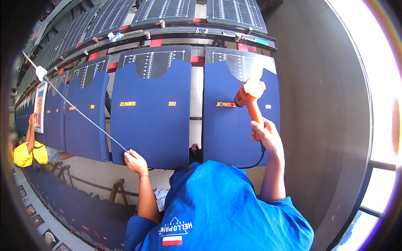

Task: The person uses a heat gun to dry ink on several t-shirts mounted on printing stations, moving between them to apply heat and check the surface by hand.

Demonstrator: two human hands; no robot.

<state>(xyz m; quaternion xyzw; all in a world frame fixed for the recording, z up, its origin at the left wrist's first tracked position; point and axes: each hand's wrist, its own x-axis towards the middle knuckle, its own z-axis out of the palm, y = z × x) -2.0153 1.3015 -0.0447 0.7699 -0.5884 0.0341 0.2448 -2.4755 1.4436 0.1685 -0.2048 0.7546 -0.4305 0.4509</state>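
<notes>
My right hand (268,134) is closed around the handle of an orange heat gun (250,102). The gun is over a dark blue shirt (226,142) stretched on a board at the right, near its small orange print. A black cord hangs from the handle and curves down by the shirt's lower edge. In my left hand (136,162) is a grey cable (90,120), gripped with closed fingers. It runs taut up and left to a white plug connector (41,73). Beneath the cable lies a second dark blue shirt (150,125) on its board, also with orange print.
More shirt-covered boards (86,117) continue leftward. A dark rail (176,30) with knobs runs behind them, with bare black boards (165,10) beyond. At far left, a person in yellow (31,152) handles a framed screen (39,106). A grey wall (318,113) stands at right.
</notes>
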